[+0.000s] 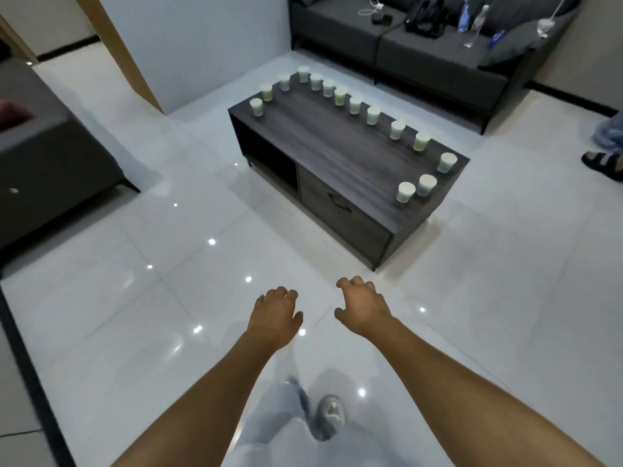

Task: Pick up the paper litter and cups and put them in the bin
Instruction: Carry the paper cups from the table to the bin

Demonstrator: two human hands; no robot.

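Observation:
Several white and pale green paper cups (406,191) stand upright along the left, far and right edges of a dark wooden coffee table (337,153). My left hand (274,313) and my right hand (362,306) hang out in front of me over the white floor, short of the table's near corner. Their fingers are loosely curled and both hands hold nothing. No bin and no paper litter shows in this view.
A dark grey sofa (438,52) behind the table carries bottles, cables and a bag. Another grey seat (50,156) stands at the left. A person's sandalled foot (603,163) is at the right edge. Glossy white tiles surround the table.

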